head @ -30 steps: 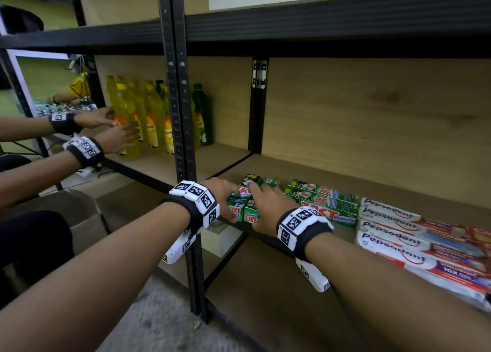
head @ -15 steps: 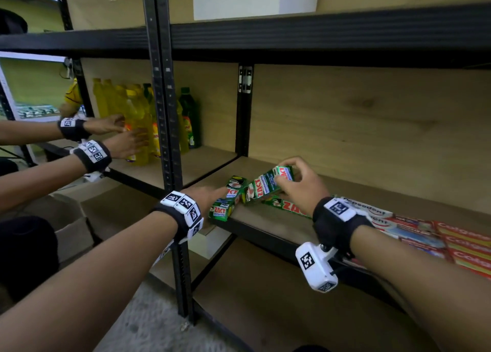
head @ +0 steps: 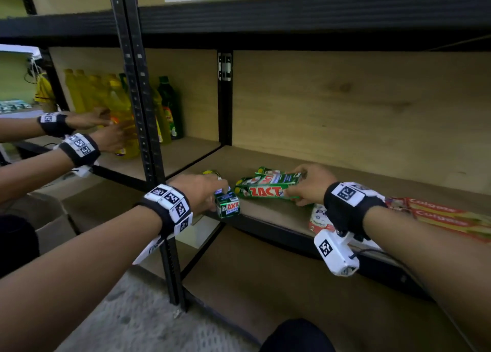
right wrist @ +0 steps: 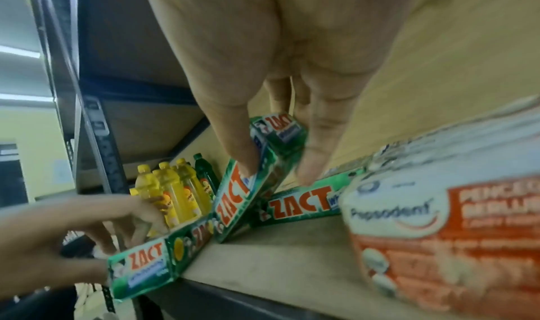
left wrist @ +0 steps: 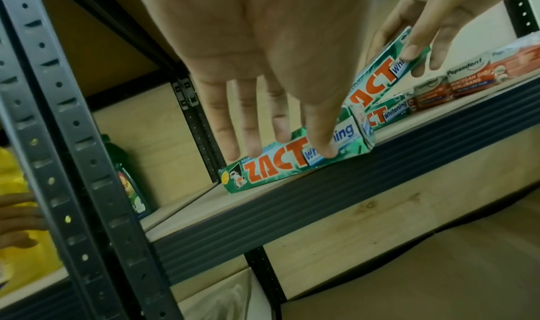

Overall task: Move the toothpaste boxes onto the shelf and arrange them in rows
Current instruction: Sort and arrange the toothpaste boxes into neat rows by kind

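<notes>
Green ZACT toothpaste boxes lie at the left end of the wooden shelf point(head: 372, 176). My left hand point(head: 220, 192) holds one ZACT box point(head: 228, 207) at the front left corner, fingers on its far side and thumb on the near face point(left wrist: 271, 165). My right hand point(head: 295, 184) pinches a second ZACT box point(head: 265, 191) by one end. That box is tilted, its lower end on the board point(right wrist: 233, 200). A third ZACT box point(right wrist: 298, 203) lies flat behind it. Pepsodent boxes point(head: 318, 219) and Colgate boxes point(head: 446, 216) lie in rows to the right.
A black upright post point(head: 138, 112) stands just left of my left hand. Beyond it, another person's hands point(head: 106, 136) handle yellow bottles point(head: 119, 107) next to a green bottle point(head: 168, 104). A black beam point(head: 292, 14) runs overhead. A lower board point(head: 265, 285) sits beneath.
My right hand lifted one green box off the pile at the corner, carried it to the right and lowered one end to the board. The left hand stayed on the corner box.
</notes>
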